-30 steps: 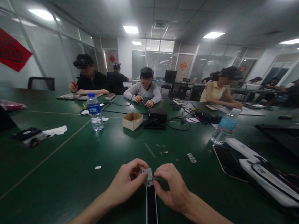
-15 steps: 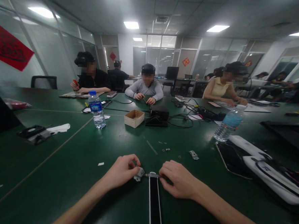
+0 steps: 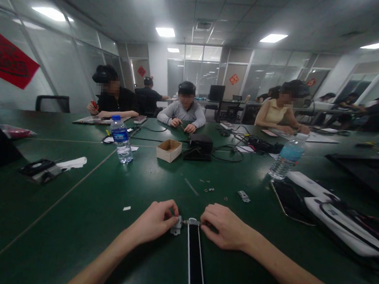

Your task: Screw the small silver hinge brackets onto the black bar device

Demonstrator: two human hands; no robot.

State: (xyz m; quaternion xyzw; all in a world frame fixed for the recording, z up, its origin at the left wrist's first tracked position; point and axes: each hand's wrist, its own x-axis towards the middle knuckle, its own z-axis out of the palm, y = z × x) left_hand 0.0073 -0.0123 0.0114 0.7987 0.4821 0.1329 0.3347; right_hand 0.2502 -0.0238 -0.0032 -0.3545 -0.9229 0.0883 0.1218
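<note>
My left hand [image 3: 159,219] pinches a small grey metal bracket [image 3: 176,227] between thumb and fingertips, just left of the head of a long bar. The bar [image 3: 196,254], silver-edged with a black face, lies on the table pointing towards me. A thin crosswise shaft [image 3: 186,222] passes through its far end, and the bracket sits by the shaft's left side. On the other side, my right hand [image 3: 224,227] is closed at the shaft's right end; its fingertips hide that end. A second bracket [image 3: 243,196] lies beyond my right hand, near several small nuts or rings [image 3: 209,189].
On the green table [image 3: 106,239] stand a blue-capped water bottle [image 3: 122,140], an open small box [image 3: 169,151], a black device [image 3: 198,147] and another bottle [image 3: 288,156]. A phone [image 3: 291,203] and white equipment [image 3: 341,224] lie at right. Several people sit opposite.
My left hand has turned the bracket slightly, so it stands more upright beside the shaft. The right hand keeps its place at the bar's far end. The view has shifted slightly.
</note>
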